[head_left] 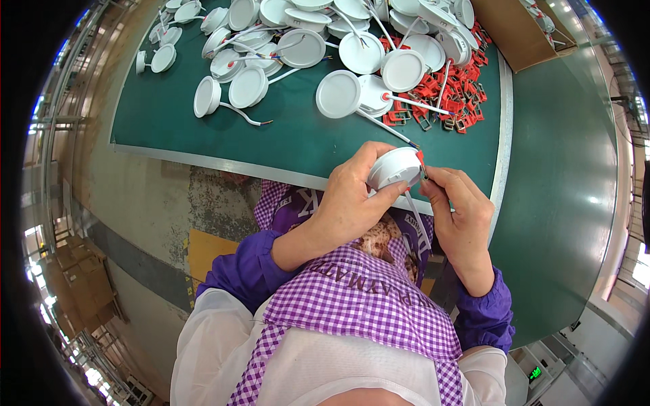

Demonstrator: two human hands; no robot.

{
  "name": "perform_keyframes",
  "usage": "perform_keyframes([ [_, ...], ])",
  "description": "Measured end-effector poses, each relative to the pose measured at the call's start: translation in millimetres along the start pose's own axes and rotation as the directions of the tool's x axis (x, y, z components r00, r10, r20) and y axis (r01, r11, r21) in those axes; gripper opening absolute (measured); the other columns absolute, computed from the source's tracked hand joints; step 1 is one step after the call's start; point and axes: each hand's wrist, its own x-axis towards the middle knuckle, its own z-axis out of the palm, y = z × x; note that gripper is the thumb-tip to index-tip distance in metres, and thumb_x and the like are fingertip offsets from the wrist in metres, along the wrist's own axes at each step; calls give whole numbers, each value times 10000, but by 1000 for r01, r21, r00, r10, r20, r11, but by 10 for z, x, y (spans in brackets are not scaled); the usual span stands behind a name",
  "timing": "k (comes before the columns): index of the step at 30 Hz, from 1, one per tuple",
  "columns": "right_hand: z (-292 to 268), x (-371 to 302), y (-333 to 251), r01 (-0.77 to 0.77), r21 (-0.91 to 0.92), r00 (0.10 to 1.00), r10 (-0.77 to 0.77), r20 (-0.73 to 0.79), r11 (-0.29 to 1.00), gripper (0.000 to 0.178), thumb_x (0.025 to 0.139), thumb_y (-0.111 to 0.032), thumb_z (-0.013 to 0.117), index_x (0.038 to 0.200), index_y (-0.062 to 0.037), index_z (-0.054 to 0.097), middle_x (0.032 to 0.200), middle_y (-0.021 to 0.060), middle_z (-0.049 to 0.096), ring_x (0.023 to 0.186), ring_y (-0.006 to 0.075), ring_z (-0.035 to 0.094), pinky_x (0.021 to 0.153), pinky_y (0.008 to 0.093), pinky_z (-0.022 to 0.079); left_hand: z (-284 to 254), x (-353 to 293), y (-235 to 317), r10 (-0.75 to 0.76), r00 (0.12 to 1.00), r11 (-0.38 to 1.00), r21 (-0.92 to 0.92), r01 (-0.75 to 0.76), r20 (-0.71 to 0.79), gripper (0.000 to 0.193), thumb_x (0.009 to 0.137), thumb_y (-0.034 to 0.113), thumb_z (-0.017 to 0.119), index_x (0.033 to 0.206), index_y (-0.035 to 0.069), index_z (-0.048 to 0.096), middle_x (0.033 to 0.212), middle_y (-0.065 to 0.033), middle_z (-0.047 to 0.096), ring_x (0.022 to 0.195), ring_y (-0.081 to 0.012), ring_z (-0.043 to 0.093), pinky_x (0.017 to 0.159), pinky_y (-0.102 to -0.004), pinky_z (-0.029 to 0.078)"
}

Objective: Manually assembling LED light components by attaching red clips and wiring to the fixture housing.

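My left hand (pixel 353 203) grips a round white lamp disc (pixel 394 168) just above the near edge of the green table (pixel 169 128). A white cable hangs down from the disc between my hands. My right hand (pixel 460 216) pinches a small red clip (pixel 421 161) against the disc's right rim. Both hands touch the disc. Purple sleeves and a purple checked apron fill the lower middle.
Several white lamp discs with cables (pixel 338 93) lie heaped across the far half of the table. A pile of red spring clips (pixel 455 101) sits at the right side. A brown cardboard box (pixel 518 30) stands at the far right. Concrete floor lies left.
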Motion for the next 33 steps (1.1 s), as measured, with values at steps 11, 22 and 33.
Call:
perform_keyframes([
  [11,148,-48,2,-53,-15,994,51,-94,998,148,841,32,670,986,6,652,852,138,672,704,252,674,601,330,521,75,56,-142,243,966,951,217,-220,-87,350,814,72,706,1127,41,553,952,-182,655,845,-353,665,700,-414,517],
  [22,198,-1,82,0,39,988,6,-151,999,149,818,52,678,946,-8,630,839,122,653,690,252,645,600,321,505,-36,61,-15,65,998,998,-10,-65,-5,316,864,79,715,1139,17,570,991,-48,637,905,-103,603,769,-266,495],
  [33,73,31,8,-198,256,980,193,45,946,264,826,-6,704,1074,2,615,1011,117,669,898,225,675,708,317,528,-64,-7,-171,-6,996,956,-291,33,93,299,866,72,711,1120,24,562,1022,-24,619,930,-76,581,806,-249,487],
])
